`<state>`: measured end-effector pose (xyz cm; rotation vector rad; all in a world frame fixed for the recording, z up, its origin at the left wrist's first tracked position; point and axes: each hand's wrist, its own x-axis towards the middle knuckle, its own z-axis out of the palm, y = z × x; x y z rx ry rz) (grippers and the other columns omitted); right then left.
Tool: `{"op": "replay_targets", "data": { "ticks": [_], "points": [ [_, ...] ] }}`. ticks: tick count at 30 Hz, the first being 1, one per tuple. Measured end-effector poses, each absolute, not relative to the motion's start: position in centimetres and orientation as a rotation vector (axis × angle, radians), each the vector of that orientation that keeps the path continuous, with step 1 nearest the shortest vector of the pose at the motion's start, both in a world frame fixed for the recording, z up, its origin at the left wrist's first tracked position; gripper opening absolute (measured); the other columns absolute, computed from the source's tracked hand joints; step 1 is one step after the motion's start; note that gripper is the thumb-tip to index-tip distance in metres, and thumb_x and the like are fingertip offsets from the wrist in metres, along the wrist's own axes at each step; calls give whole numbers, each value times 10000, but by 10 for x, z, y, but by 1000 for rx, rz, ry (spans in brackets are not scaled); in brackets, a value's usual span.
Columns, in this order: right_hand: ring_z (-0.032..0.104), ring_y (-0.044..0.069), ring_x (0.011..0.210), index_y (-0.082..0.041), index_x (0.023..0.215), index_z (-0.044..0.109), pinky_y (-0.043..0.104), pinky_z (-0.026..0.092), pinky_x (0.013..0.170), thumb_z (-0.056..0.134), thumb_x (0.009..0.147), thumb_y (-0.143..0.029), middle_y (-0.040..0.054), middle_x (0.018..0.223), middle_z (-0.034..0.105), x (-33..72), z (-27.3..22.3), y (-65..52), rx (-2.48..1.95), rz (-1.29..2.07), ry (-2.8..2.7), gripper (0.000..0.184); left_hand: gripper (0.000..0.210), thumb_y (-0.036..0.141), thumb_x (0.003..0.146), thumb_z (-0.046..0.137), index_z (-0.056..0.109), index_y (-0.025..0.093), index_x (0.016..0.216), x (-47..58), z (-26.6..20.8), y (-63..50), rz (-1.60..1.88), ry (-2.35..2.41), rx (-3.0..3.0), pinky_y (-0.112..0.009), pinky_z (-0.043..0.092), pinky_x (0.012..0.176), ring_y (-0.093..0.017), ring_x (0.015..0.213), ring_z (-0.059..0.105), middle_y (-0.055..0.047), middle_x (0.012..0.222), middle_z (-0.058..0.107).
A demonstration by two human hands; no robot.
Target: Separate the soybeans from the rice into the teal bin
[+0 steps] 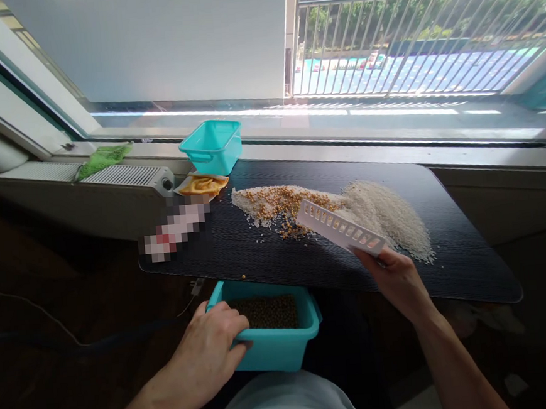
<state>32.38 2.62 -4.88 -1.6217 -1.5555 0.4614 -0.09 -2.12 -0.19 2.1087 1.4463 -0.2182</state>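
Note:
My left hand (219,335) grips the near left rim of a turquoise plastic bin (278,353), which sits below the table's front edge. Small brown-green beans or grains (272,312) cover its inside. In my right hand (399,276) is one end of a flat white plastic strip (339,231) with a row of slots, held tilted over the table. Behind the strip lies a long heap of white rice (382,211). Yellow-orange beans or peas (273,201) are mixed into its left part. One loose yellow bean (243,276) rests near the front edge.
The dark table (460,246) stands against the window sill. At its back left are a second turquoise bin (214,147) and a yellow-brown packet (203,185). A blurred-out item (178,231) lies at the left. A green cloth (104,160) drapes over the white radiator (129,175).

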Motion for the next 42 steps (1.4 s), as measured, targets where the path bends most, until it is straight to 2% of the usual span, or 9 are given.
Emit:
{"op": "replay_targets", "data": {
  "ticks": [8, 14, 19, 22, 28, 37, 42],
  "points": [
    [739, 259, 832, -231, 887, 786, 381, 607, 774, 600, 864, -314, 33, 923, 792, 311, -36, 13, -1471, 555, -1650, 204, 157, 153, 807, 512, 613, 197, 695, -1, 0, -20, -181, 1438, 2111, -410, 371, 879, -219, 893, 589, -35, 826, 693],
    [714, 206, 948, -250, 1023, 766, 329, 582, 859, 534, 907, -226, 58, 1052, 767, 269, -43, 17, -1229, 720, -1917, 261, 158, 171, 822, 512, 593, 193, 687, -2, 5, -19, -239, 1442, 2077, -435, 352, 913, -232, 926, 592, -31, 831, 700],
    [711, 199, 958, -244, 1052, 757, 331, 578, 864, 523, 893, -168, 70, 1065, 760, 252, -48, 23, -1112, 749, -2036, 293, 145, 173, 806, 513, 601, 193, 691, -11, 8, -18, -226, 1483, 2041, -431, 352, 907, -234, 930, 591, -32, 843, 698],
    [712, 198, 962, -250, 1047, 757, 325, 578, 863, 531, 904, -197, 62, 1062, 761, 266, -49, 24, -1159, 721, -1991, 273, 162, 164, 811, 498, 611, 197, 699, -17, 6, -19, -210, 1501, 2040, -426, 351, 897, -232, 932, 587, -29, 836, 693],
    [728, 253, 946, -247, 959, 773, 406, 579, 878, 584, 895, -331, 49, 1050, 771, 297, -59, 34, -1417, 513, -1709, 216, 178, 182, 836, 500, 617, 195, 702, -14, 3, -20, -182, 1504, 2084, -422, 355, 873, -228, 914, 592, -33, 831, 691],
    [733, 248, 927, -243, 972, 780, 377, 597, 834, 580, 900, -360, 51, 1011, 779, 299, -49, 24, -1383, 625, -1827, 242, 166, 185, 842, 513, 631, 203, 728, -7, 1, -20, -172, 1479, 2103, -390, 374, 856, -227, 922, 595, -33, 841, 702],
    [746, 252, 876, -240, 903, 784, 382, 612, 820, 611, 873, -334, 47, 981, 786, 307, -53, 10, -1423, 537, -1715, 199, 172, 173, 841, 505, 627, 199, 722, -8, 3, -19, -175, 1486, 2109, -402, 378, 865, -225, 916, 596, -36, 846, 699]
  ]
}}
